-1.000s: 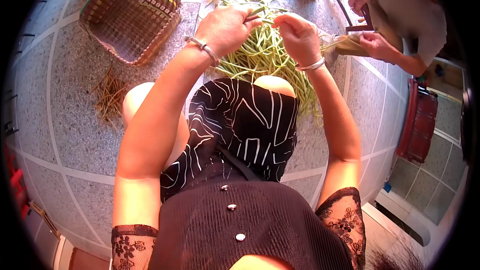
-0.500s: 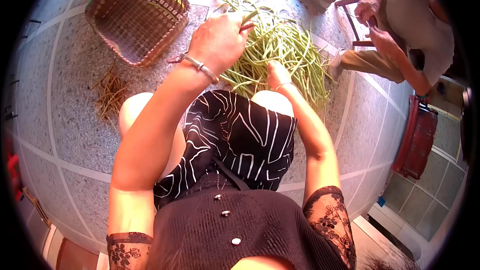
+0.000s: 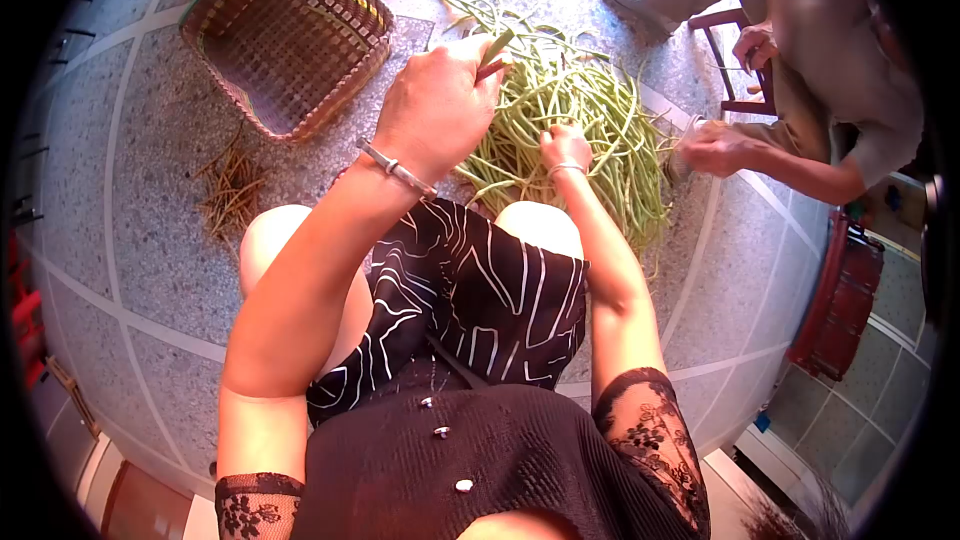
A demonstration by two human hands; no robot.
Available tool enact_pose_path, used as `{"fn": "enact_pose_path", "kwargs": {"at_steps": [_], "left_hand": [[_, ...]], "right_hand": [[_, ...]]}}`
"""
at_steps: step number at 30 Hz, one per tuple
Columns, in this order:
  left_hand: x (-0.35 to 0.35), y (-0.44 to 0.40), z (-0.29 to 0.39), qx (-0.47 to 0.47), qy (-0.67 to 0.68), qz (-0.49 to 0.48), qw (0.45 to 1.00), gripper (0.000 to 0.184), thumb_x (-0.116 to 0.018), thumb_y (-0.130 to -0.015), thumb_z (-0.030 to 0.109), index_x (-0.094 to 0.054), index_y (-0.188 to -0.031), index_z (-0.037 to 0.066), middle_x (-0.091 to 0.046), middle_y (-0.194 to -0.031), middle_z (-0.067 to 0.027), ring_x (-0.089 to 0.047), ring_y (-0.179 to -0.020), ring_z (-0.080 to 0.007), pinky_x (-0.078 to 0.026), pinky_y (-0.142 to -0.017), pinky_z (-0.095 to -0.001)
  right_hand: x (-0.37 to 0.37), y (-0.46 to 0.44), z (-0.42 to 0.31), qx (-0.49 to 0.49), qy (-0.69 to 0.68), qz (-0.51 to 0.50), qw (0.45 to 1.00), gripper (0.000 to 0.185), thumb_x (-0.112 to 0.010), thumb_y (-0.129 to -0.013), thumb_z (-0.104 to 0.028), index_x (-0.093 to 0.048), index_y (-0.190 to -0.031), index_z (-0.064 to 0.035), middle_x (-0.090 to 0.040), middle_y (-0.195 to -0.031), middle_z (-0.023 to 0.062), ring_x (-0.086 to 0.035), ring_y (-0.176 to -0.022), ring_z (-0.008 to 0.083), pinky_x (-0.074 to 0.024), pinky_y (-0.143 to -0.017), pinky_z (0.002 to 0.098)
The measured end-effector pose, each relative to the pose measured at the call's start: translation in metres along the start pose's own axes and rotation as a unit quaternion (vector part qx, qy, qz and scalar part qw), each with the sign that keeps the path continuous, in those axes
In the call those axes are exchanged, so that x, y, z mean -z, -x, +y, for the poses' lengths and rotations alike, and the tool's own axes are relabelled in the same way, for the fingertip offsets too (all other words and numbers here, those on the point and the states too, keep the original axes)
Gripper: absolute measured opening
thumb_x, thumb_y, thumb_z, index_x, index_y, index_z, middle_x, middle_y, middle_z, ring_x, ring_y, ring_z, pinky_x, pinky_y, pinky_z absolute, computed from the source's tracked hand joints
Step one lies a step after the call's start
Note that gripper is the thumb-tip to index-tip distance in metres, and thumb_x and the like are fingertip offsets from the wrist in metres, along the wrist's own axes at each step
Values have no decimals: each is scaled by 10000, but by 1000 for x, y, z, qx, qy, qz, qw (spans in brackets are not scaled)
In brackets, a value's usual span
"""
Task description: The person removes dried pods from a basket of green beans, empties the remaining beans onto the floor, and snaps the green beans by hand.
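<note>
A large heap of long green beans [image 3: 610,130] lies on the floor in front of my knees. Over its left side is my left hand [image 3: 440,105], closed around a few beans [image 3: 498,48]; one green end and one reddish-brown end stick out past the fingers. My right hand [image 3: 567,148] rests at the near side of the heap, its fingers bent in and touching the beans. Whether those fingers grip one bean or several is hidden.
A woven basket [image 3: 375,60] stands at the upper left, with brown dry stalks [image 3: 230,190] on the floor below it. At the upper right a co-worker [image 3: 840,50] sits, one hand [image 3: 715,148] at the heap's right edge. A dark red bench [image 3: 840,300] is further right.
My right hand has moved slightly right over the heap, while my left hand keeps its hold. The co-worker's hands have parted, one reaching down to the beans.
</note>
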State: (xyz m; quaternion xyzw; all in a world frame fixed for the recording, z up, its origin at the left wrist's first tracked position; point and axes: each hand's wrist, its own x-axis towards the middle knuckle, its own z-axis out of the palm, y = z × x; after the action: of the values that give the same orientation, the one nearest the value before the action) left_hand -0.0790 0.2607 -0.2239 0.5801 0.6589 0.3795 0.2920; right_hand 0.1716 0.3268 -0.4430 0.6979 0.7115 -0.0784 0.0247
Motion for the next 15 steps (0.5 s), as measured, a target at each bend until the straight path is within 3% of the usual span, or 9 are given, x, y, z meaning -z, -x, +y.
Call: {"fn": "enact_pose_path", "kwargs": {"at_steps": [1, 2, 3, 5, 6, 7, 13, 15], "left_hand": [[1, -1, 0, 1, 3, 6, 1000, 201, -543, -870, 220, -629, -934, 50, -602, -607, -42, -494, -484, -79, -384, -476, -271], [2, -2, 0, 1, 7, 13, 1000, 198, -545, -867, 216, -633, -938, 54, -605, -606, -40, -491, -481, -74, -381, -472, -268], [2, -2, 0, 5, 11, 14, 1000, 195, -545, -865, 215, -637, -940, 60, -607, -607, -39, -488, -479, -71, -377, -469, -264], [2, -4, -3, 10, 18, 16, 1000, 190, -547, -861, 213, -643, -943, 72, -611, -608, -37, -483, -475, -67, -368, -462, -256], [0, -5, -6, 2, 29, 17, 999, 205, -540, -866, 224, -647, -944, 69, -615, -615, -29, -485, -491, -58, -366, -472, -242], [-2, -7, -10, 14, 61, 7, 998, 212, -537, -868, 228, -647, -943, 62, -617, -619, -28, -489, -505, -56, -371, -483, -241], [-17, -7, -23, 58, 233, -92, 966, 223, -511, -883, 219, -630, -873, 31, -633, -644, -21, -509, -581, -53, -396, -547, -241], [-6, -1, -12, 83, 237, -170, 953, 230, -505, -887, 244, -603, -817, 48, -651, -660, -45, -462, -473, -46, -348, -420, -211]], "right_hand": [[7, 1, 5, -11, -45, -5, 999, 231, -572, -749, -329, -686, -815, -140, -606, -958, 129, -610, -774, 317, -491, -689, 405], [25, 8, 5, -38, -127, 3, 991, 266, -591, -737, -367, -695, -815, -135, -635, -837, 145, -606, -731, 335, -480, -684, 409], [36, 14, 11, -44, -195, 20, 980, 292, -631, -739, -364, -693, -821, -91, -649, -720, 140, -619, -651, 277, -477, -653, 371], [31, 16, 38, -34, -414, 10, 910, 297, -666, -758, -315, -681, -818, -25, -655, -683, 87, -595, -573, 171, -460, -579, 305], [62, 25, 33, -21, -483, -32, 875, 233, -659, -797, -237, -674, -831, -7, -644, -679, 25, -548, -574, 68, -407, -513, 218], [108, 45, 12, -43, -533, -67, 842, 188, -621, -833, -212, -670, -862, -33, -635, -684, 10, -514, -547, 36, -368, -476, 176], [200, 71, -8, 24, -636, -40, 770, 156, -587, -862, -183, -644, -873, -38, -643, -736, 33, -479, -509, 29, -359, -457, 163], [219, 78, -22, 13, -679, -20, 734, 148, -581, -864, -157, -624, -903, -21, -644, -767, 70, -544, -575, 67, -395, -490, 178]]}}
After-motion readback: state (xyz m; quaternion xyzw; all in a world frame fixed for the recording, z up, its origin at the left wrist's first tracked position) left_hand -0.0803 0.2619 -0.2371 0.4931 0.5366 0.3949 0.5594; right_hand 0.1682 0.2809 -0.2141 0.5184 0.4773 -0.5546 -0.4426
